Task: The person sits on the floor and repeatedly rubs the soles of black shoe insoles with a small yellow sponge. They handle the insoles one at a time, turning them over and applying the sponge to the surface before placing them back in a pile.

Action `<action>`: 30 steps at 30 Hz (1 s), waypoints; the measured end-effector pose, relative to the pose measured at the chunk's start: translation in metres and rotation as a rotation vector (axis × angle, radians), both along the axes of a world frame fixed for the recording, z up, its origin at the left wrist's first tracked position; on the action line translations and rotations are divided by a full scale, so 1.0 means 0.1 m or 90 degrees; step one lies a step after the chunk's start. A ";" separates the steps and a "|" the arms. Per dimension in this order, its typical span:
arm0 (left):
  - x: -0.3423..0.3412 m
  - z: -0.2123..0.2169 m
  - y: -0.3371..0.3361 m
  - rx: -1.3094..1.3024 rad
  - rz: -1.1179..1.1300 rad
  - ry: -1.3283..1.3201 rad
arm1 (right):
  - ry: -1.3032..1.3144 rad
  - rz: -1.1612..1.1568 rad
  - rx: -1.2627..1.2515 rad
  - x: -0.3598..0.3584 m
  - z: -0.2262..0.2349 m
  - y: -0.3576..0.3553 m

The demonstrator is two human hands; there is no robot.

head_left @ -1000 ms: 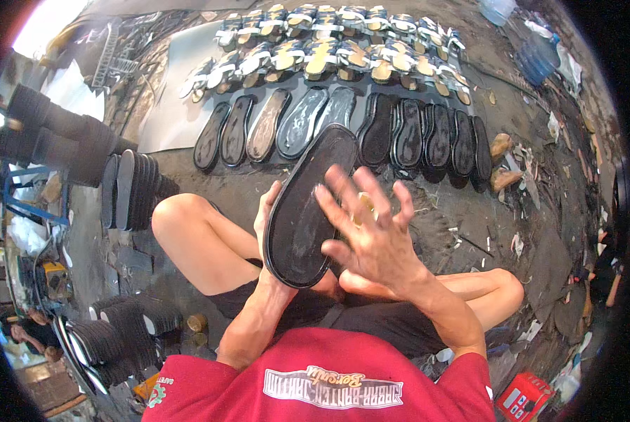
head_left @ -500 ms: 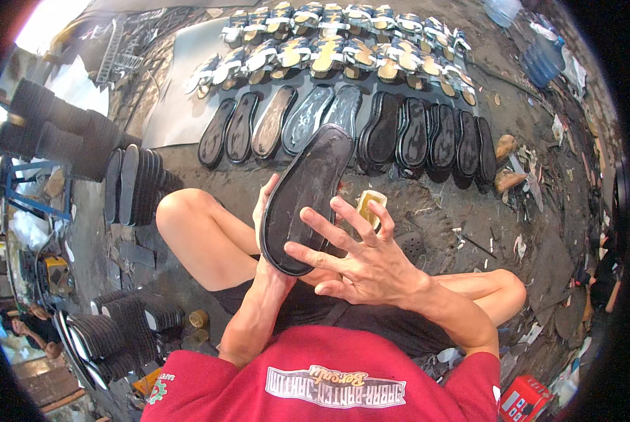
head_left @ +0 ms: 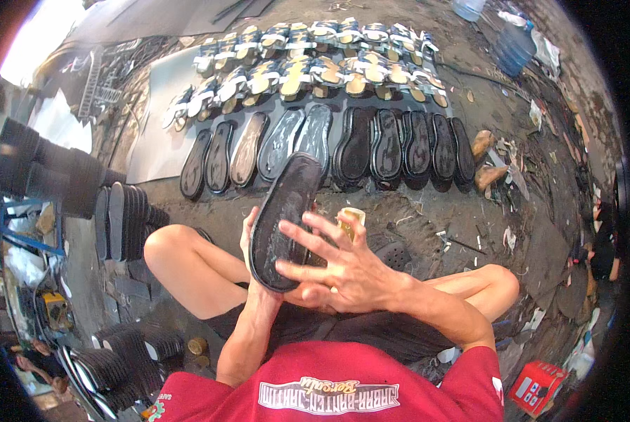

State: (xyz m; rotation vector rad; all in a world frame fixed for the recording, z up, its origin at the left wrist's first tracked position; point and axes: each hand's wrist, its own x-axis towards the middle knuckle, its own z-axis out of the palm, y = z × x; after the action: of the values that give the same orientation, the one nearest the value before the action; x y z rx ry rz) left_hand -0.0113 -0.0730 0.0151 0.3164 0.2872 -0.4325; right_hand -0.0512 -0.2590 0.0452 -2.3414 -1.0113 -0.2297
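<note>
A black shoe sole (head_left: pixel 290 200) with a wet-looking sheen is tilted up in front of me, toe end away. Supporting it from below and along its left edge is my left hand (head_left: pixel 248 233), closed on it, most of its fingers hidden behind. My right hand (head_left: pixel 336 264) has its fingers spread across the sole's right side. The fingertips are over its upper face, and I cannot tell how firmly they touch. A yellowish cup (head_left: pixel 351 216) shows just behind the right fingers, partly covered by them.
Beyond lies a row of soles (head_left: pixel 315 141), some glossy wet, with rows of sandal uppers on lasts (head_left: pixel 294 74) behind. Stacked soles (head_left: pixel 121 221) stand at left. A dark perforated clog (head_left: pixel 392 254), wooden lasts (head_left: pixel 491 176) and a red box (head_left: pixel 538 387) are at right.
The whole view has shifted, so the ground rows sit lower and further left. My right fingers have moved slightly over the sole, which my left hand still holds.
</note>
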 end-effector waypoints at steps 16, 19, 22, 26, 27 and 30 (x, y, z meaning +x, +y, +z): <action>2.67 -1.86 -0.24 0.176 -0.291 -0.015 | 0.276 -0.635 0.426 -0.20 -0.61 -1.75; 2.94 -2.12 -0.29 0.304 -0.266 -0.069 | 0.242 -0.636 0.362 -0.19 -0.62 -1.76; 2.97 -2.20 -0.49 0.483 -0.211 -0.115 | 0.245 -0.638 0.397 -0.27 -0.58 -1.77; 3.01 -2.14 -0.25 0.954 -0.011 -0.298 | 0.242 -0.629 0.414 -0.23 -0.59 -1.79; 2.87 -1.96 -0.45 1.105 -0.027 -0.387 | 0.210 -0.647 0.402 -0.30 -0.63 -1.84; 2.41 -1.71 -0.54 1.120 0.073 -0.551 | 0.186 -0.640 0.487 -0.25 -0.58 -1.82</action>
State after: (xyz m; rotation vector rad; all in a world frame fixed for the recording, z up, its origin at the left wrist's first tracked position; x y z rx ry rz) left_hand 0.2294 -0.1272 -0.1562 2.1218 -0.2573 0.2217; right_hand -0.0761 -0.4410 -0.0125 -1.8578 0.4217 -0.5166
